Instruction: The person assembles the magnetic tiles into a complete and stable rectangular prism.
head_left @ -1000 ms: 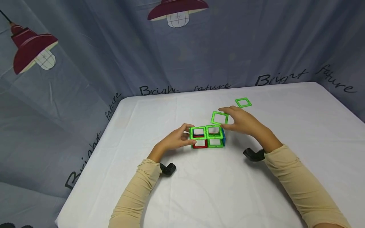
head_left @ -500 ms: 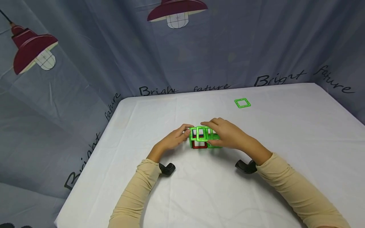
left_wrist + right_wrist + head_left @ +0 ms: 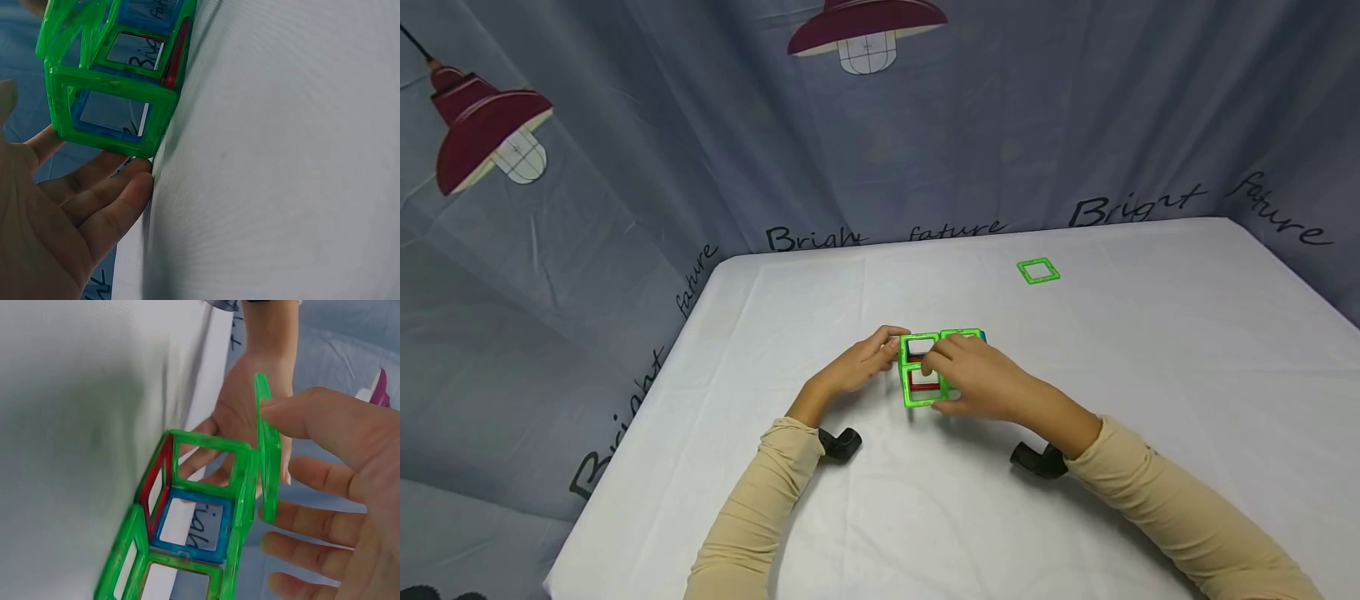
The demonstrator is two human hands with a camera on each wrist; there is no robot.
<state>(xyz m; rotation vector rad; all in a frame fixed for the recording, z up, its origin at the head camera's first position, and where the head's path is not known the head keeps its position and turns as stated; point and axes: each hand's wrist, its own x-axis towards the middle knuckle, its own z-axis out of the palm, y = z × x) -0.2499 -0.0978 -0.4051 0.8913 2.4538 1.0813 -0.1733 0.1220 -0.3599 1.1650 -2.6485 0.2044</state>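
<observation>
A small box-like build of green, blue and red square-framed magnetic tiles (image 3: 921, 338) stands on the white table; its right part is hidden behind my right hand in the head view. My right hand (image 3: 985, 383) pinches a loose green square tile (image 3: 269, 456) between thumb and fingertips, tilted against the build's top front edge. My left hand (image 3: 853, 365) is at the build's left side, fingers extended, with fingertips at or touching the green side tile (image 3: 106, 144). In the right wrist view, a blue tile (image 3: 225, 534) forms the far wall and a red one (image 3: 153, 481) shows beside it.
One more green square tile (image 3: 1038, 271) lies flat toward the back of the table (image 3: 925, 517). A grey curtain (image 3: 1000, 125) with printed lamps and lettering hangs behind. Black wrist devices (image 3: 841, 446) sit under both forearms.
My right hand has carried the green tile from behind the build, over its top, leftward and down to its front. My left hand has stayed at the left side.
</observation>
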